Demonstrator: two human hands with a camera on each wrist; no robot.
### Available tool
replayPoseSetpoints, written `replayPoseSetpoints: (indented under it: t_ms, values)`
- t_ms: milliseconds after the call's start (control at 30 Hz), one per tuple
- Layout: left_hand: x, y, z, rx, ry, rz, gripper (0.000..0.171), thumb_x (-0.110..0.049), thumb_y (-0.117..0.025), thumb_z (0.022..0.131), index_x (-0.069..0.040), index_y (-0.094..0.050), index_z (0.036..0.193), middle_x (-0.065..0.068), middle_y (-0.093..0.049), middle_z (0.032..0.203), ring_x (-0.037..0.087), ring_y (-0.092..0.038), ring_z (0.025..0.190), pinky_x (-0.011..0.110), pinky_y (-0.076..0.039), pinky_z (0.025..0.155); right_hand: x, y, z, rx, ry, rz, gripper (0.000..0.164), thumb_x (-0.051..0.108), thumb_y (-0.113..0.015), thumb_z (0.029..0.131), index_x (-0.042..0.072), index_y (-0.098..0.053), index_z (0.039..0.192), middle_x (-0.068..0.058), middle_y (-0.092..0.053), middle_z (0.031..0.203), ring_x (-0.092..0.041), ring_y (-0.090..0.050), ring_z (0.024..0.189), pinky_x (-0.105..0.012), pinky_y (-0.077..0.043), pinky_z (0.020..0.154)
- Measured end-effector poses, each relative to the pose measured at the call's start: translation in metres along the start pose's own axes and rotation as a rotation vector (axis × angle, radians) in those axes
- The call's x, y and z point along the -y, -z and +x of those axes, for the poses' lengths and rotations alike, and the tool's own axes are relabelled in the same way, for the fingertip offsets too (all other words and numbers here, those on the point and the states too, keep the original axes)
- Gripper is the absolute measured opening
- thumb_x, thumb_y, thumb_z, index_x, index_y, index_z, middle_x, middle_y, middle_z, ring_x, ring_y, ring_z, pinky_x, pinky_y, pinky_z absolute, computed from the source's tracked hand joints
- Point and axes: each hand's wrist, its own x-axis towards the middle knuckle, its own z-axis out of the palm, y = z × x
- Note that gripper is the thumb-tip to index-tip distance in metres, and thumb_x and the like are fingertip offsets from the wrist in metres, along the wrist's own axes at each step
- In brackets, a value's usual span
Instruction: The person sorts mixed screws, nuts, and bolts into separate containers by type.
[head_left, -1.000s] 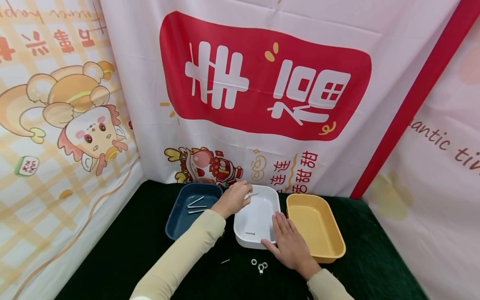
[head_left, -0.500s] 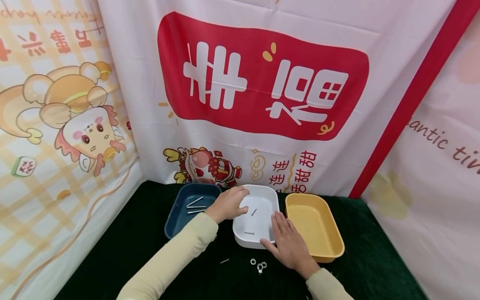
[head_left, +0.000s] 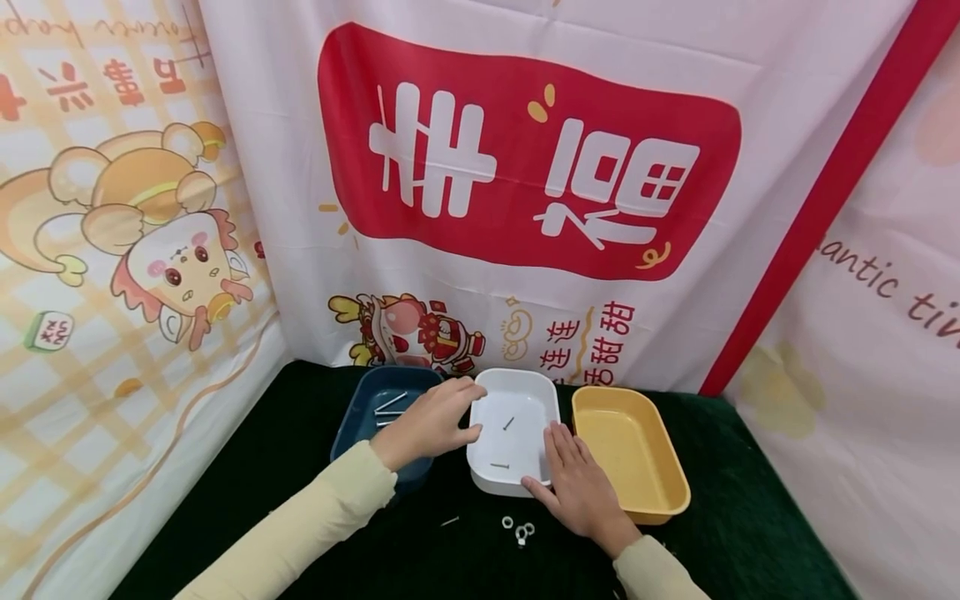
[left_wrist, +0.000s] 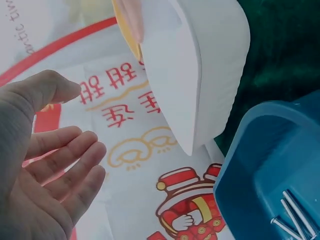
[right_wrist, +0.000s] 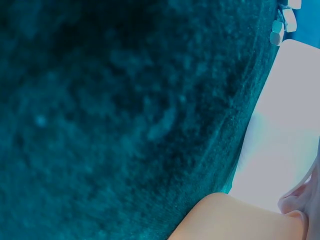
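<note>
Drawing back empty, the left hand (head_left: 429,423) leaves a screw (head_left: 508,423) in the white tray (head_left: 495,482).
Head view: pinched a second ago, this screw now lies loose beyond another screw (head_left: 499,466), so its placing looks done; a third screw (head_left: 450,522) is on the green cloth (head_left: 420,558). The right hand (head_left: 581,486) rests straight-fingered against the tray. Left wrist view: loosely bent fingers (left_wrist: 80,166) hold nothing. Right wrist view: nuts (right_wrist: 289,21) by the white wall.

Smooth plastic with a soft sheen forms the blue tray (left_wrist: 250,165), white tray (head_left: 528,400) and yellow tray (head_left: 622,450), while bolts (left_wrist: 297,212), screws (head_left: 508,423) and nuts (head_left: 521,542) look metallic, the green cover (head_left: 750,492) matt, napped cloth, the banner (head_left: 525,167) smooth, lightly creased fabric, and the sleeves (head_left: 300,517) matt cloth.
</note>
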Motion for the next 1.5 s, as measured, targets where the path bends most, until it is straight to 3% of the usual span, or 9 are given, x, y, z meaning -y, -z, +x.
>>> replayPoseSetpoints:
  t_ms: [300, 600, 933, 1133, 1367, 1500]
  values:
    - [-0.009, 0.004, -0.035, 0.035, -0.024, -0.010, 0.048, -0.032, -0.077, 0.096, -0.010, -0.068, 0.137, 0.004, -0.070, 0.127, 0.016, -0.066, 0.109, 0.037, -0.061, 0.100, 0.000, -0.002, -0.001, -0.008, 0.003, -0.015, 0.100, 0.079, -0.033, 0.101, 0.005, -0.026, 0.167, -0.013, -0.022, 0.177, -0.029, -0.021, 0.165, -0.053, -0.022, 0.133]
    - [-0.014, -0.006, -0.058, 0.093, 0.016, -0.067, 0.046, -0.031, -0.075, 0.097, -0.011, -0.067, 0.138, 0.003, -0.069, 0.129, 0.016, -0.066, 0.115, 0.038, -0.060, 0.102, -0.001, -0.001, -0.002, -0.019, 0.006, -0.020, 0.100, 0.079, -0.033, 0.101, 0.005, -0.026, 0.167, -0.013, -0.022, 0.177, -0.029, -0.022, 0.165, -0.053, -0.022, 0.133]
    - [-0.015, -0.027, -0.085, 0.161, 0.088, -0.159, 0.042, -0.032, -0.076, 0.096, -0.012, -0.069, 0.132, -0.001, -0.070, 0.122, 0.010, -0.068, 0.109, 0.034, -0.062, 0.095, -0.002, -0.004, -0.002, -0.018, 0.012, -0.027, 0.100, 0.080, -0.030, 0.101, 0.006, -0.026, 0.167, -0.012, -0.022, 0.177, -0.028, -0.021, 0.165, -0.052, -0.022, 0.134]
    - [-0.015, -0.046, -0.095, 0.185, 0.100, -0.217, 0.039, -0.028, -0.077, 0.096, -0.010, -0.070, 0.130, 0.002, -0.071, 0.120, 0.015, -0.070, 0.109, 0.034, -0.062, 0.093, -0.002, -0.003, -0.001, -0.020, 0.008, -0.018, 0.101, 0.081, -0.029, 0.100, 0.006, -0.026, 0.167, -0.012, -0.022, 0.177, -0.029, -0.021, 0.165, -0.053, -0.022, 0.134]
    - [-0.009, -0.070, -0.099, 0.223, 0.127, -0.193, 0.034, -0.025, -0.079, 0.093, -0.009, -0.073, 0.122, 0.000, -0.071, 0.111, 0.009, -0.067, 0.098, 0.030, -0.061, 0.083, -0.002, -0.003, -0.002, -0.015, 0.000, 0.011, 0.097, 0.075, -0.039, 0.102, 0.006, -0.026, 0.167, -0.013, -0.022, 0.177, -0.030, -0.021, 0.165, -0.054, -0.021, 0.134]
    - [-0.005, -0.080, -0.100, 0.241, 0.152, -0.160, 0.029, -0.024, -0.081, 0.090, -0.011, -0.074, 0.115, -0.001, -0.071, 0.104, 0.006, -0.064, 0.090, 0.027, -0.060, 0.077, -0.001, -0.002, -0.001, -0.012, 0.003, 0.009, 0.098, 0.077, -0.037, 0.101, 0.006, -0.026, 0.167, -0.013, -0.022, 0.177, -0.030, -0.021, 0.165, -0.054, -0.021, 0.134]
